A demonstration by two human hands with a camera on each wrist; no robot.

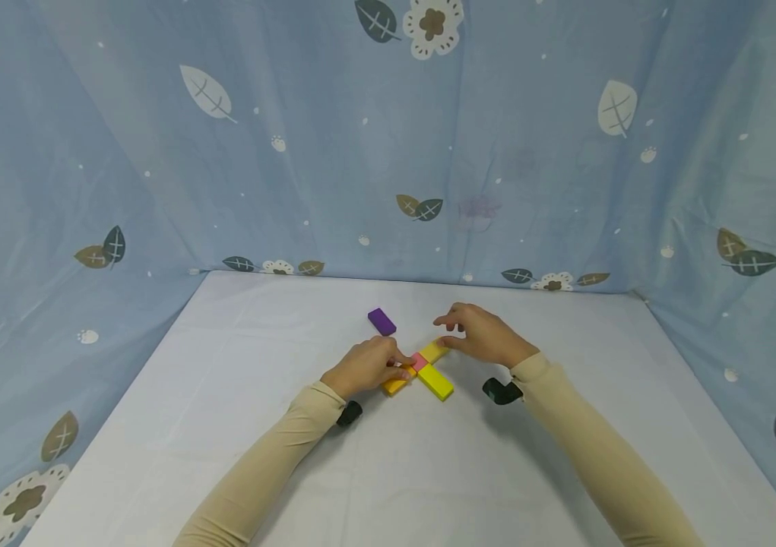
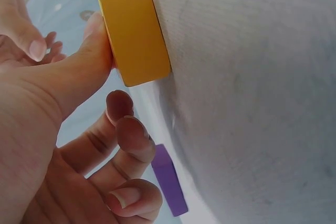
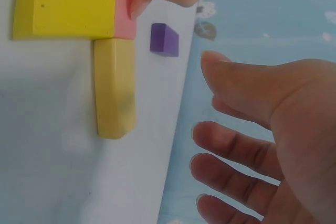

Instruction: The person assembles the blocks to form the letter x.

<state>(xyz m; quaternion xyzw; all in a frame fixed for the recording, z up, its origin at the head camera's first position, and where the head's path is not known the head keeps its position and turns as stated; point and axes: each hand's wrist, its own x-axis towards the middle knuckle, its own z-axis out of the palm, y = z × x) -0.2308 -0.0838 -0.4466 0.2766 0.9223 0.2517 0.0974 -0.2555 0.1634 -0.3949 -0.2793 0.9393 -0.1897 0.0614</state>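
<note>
A small pink block (image 1: 419,362) forms the centre of a flat cross-like group of blocks. Around it lie an orange block (image 2: 137,35), a bright yellow block (image 1: 436,382) and a paler yellow block (image 3: 115,88). My left hand (image 1: 368,366) is over the orange block, its thumb touching that block and its index fingertip pressing on the pink one. Held apart from the blocks in the right wrist view, my right hand (image 1: 483,333) has its fingers loosely spread and nothing in its grasp. Its thumb overlaps the paler yellow block's far end in the head view.
Beyond the left hand lies a separate purple block (image 1: 382,321). A white cloth (image 1: 388,486) covers the table, and a blue patterned curtain (image 1: 333,152) encloses its back and sides. Black wrist devices (image 1: 501,391) show below both wrists.
</note>
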